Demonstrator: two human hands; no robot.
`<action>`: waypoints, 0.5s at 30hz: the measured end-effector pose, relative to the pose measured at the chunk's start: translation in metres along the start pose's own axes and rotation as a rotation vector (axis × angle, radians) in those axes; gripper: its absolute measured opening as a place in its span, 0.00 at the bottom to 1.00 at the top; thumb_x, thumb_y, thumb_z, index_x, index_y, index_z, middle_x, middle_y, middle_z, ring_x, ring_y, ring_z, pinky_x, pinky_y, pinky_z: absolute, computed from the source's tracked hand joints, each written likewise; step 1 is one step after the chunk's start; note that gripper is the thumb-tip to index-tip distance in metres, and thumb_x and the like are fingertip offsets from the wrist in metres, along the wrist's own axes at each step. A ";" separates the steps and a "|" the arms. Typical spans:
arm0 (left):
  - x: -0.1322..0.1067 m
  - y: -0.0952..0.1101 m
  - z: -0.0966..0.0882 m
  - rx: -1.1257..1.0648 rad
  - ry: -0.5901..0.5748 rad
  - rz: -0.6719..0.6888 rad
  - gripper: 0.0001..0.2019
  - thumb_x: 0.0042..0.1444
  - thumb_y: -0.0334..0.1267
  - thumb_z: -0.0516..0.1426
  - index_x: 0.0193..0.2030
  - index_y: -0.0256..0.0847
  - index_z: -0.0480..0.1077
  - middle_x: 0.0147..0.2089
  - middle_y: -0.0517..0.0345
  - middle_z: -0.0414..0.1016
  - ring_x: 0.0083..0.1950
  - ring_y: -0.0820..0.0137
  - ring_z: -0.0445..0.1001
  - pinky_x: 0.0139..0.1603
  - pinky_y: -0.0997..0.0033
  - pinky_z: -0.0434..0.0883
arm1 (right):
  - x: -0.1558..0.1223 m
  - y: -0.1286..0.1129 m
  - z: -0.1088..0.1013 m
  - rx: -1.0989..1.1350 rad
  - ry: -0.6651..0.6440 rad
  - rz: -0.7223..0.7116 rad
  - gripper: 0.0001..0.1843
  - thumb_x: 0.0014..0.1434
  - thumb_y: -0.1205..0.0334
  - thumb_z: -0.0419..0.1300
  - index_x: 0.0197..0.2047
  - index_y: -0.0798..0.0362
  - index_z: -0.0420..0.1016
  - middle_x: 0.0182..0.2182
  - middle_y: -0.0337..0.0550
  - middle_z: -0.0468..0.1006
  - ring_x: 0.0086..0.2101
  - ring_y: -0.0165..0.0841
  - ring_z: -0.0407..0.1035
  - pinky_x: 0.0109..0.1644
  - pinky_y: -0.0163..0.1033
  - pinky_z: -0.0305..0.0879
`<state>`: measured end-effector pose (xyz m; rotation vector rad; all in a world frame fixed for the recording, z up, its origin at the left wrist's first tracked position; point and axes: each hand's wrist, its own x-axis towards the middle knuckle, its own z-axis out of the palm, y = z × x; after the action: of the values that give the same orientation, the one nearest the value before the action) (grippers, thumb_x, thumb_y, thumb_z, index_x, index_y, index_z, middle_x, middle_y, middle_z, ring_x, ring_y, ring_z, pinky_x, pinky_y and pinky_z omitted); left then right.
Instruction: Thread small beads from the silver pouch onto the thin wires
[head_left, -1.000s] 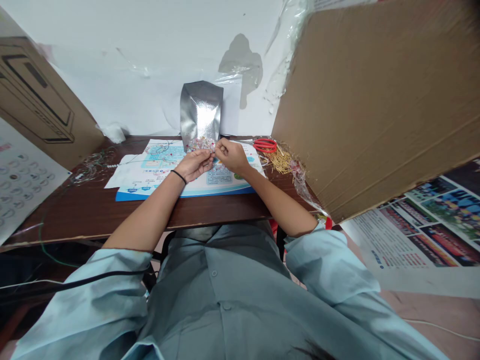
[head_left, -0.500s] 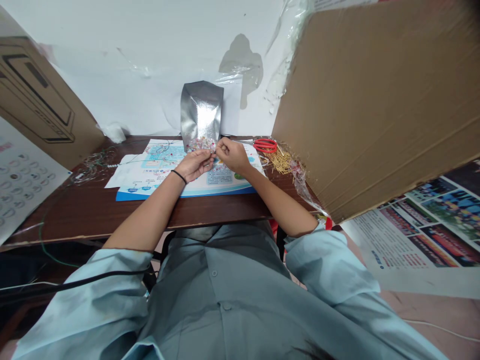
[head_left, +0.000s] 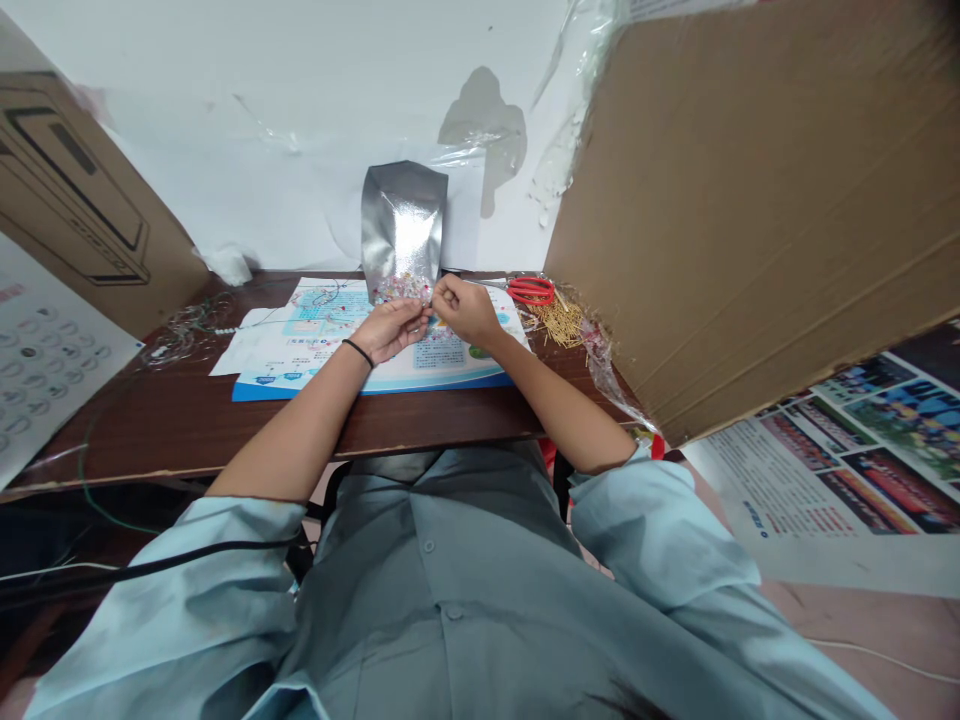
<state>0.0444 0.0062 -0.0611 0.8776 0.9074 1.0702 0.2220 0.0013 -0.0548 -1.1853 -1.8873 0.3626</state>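
While both hands meet over the sheets (head_left: 375, 381), the fine work looks to be midway.
In the head view, the left hand (head_left: 391, 330) and right hand (head_left: 466, 308) have their fingers pinched together, tips nearly touching; what lies between them is too small to tell. The beads (head_left: 403, 288) lie loose just beyond, toward the far edge of the table (head_left: 442, 426), at the foot of the bag (head_left: 405, 215). Many remain unused, I judge, and no finished piece can be made out. The gold pieces (head_left: 561, 325) near the far right corner and the thread (head_left: 180, 335) toward the left edge are out of hand.
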 end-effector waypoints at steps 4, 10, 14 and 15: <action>-0.001 0.000 0.001 -0.003 -0.004 -0.002 0.09 0.67 0.26 0.67 0.35 0.35 0.76 0.31 0.56 0.82 0.28 0.78 0.77 0.36 0.80 0.79 | 0.000 0.000 0.000 0.006 0.000 -0.001 0.09 0.66 0.68 0.61 0.34 0.47 0.72 0.27 0.35 0.70 0.34 0.34 0.69 0.46 0.41 0.66; 0.001 -0.001 -0.001 0.005 -0.023 0.001 0.09 0.67 0.28 0.69 0.35 0.35 0.76 0.32 0.55 0.83 0.30 0.77 0.78 0.37 0.79 0.79 | 0.000 0.001 0.000 0.005 -0.013 -0.002 0.09 0.65 0.69 0.62 0.34 0.47 0.72 0.28 0.36 0.72 0.35 0.35 0.69 0.47 0.42 0.66; 0.001 -0.001 -0.002 0.007 -0.052 0.011 0.09 0.65 0.29 0.70 0.35 0.35 0.77 0.30 0.55 0.82 0.30 0.77 0.78 0.39 0.78 0.80 | -0.001 0.000 0.000 0.006 -0.026 -0.007 0.09 0.65 0.70 0.61 0.34 0.47 0.73 0.27 0.35 0.70 0.34 0.34 0.68 0.46 0.41 0.65; 0.001 -0.001 -0.002 0.006 -0.052 0.012 0.10 0.65 0.29 0.70 0.34 0.34 0.77 0.30 0.55 0.82 0.30 0.77 0.78 0.39 0.78 0.80 | -0.001 -0.001 0.000 0.008 -0.031 -0.010 0.09 0.66 0.70 0.61 0.34 0.48 0.73 0.27 0.34 0.70 0.34 0.33 0.67 0.45 0.41 0.64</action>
<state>0.0433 0.0070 -0.0625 0.9132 0.8633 1.0507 0.2218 0.0002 -0.0547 -1.1700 -1.9161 0.3847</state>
